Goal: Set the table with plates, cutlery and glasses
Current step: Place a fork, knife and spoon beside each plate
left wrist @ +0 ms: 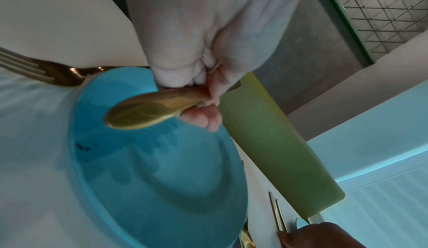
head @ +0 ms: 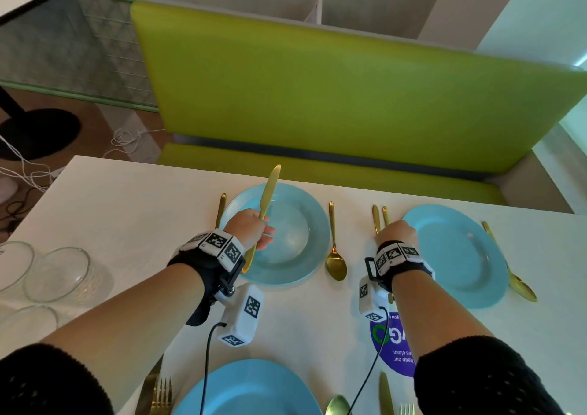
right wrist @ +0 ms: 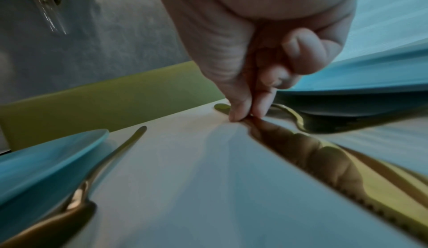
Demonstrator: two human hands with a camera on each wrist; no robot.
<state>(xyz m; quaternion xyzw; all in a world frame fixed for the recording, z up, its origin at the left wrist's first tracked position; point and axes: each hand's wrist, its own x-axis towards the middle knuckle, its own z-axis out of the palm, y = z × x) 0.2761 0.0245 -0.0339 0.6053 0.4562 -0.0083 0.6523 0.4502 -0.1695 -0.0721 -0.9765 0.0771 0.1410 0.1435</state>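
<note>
Left hand [head: 251, 225] grips a gold knife [head: 266, 203] above the centre blue plate [head: 295, 256] — only the right-wrist view shows the right hand [right wrist: 254, 59] pinching another knife [right wrist: 324, 160] flat on the table [right wrist: 185, 178].

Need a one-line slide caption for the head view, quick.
Left hand holds a gold knife over the far-left blue plate; right hand pinches cutlery beside the far-right plate.

I see both forearms stretched forward, wrists strapped with marker bands. My left hand [head: 251, 228] is raised, fingers curled around a gold knife [head: 268, 192]. My right hand [head: 397, 231] is lowered, fingertips [right wrist: 241, 113] pinching a second knife [right wrist: 312, 153].
</note>
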